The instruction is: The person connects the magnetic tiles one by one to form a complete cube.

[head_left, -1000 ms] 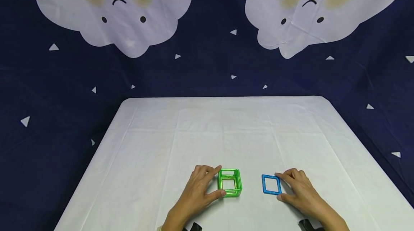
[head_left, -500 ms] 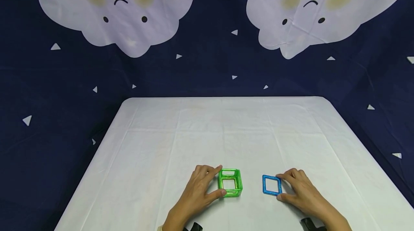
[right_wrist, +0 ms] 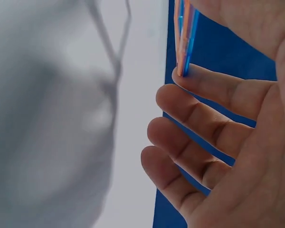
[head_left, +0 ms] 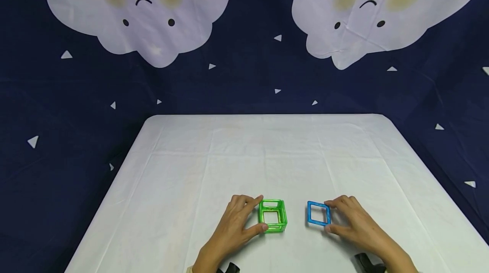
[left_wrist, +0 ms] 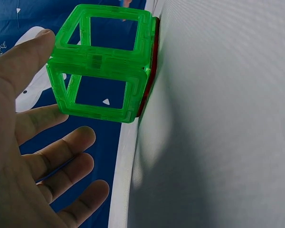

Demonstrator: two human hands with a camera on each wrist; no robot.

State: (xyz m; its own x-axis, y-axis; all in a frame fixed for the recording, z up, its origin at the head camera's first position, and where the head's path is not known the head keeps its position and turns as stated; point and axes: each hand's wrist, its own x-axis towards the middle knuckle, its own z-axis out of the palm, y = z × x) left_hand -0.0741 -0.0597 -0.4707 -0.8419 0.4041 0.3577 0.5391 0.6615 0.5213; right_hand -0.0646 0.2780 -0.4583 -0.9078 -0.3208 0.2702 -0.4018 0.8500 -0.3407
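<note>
A green cube (head_left: 283,215) of magnetic tiles stands on the white table. The left hand (head_left: 233,224) holds it by its left side, thumb near the front corner and index finger at the back one. In the left wrist view a red tile (left_wrist: 149,71) shows flat against the cube's table side. To the right, a blue square magnetic tile (head_left: 318,223) is pinched between thumb and index finger of the right hand (head_left: 355,226), slightly above the table. The right wrist view shows an orange layer (right_wrist: 178,28) along the blue tile; the other fingers are spread.
The table (head_left: 263,150) has a creased white cover and rounded far corners. Behind it hangs a dark blue cloth (head_left: 252,52) with white clouds and small triangles. Black wrist straps (head_left: 368,263) show at the bottom edge.
The right hand has lifted the blue tile a little off the table and shifted it slightly left and away. The left hand and the green cube stay in place.
</note>
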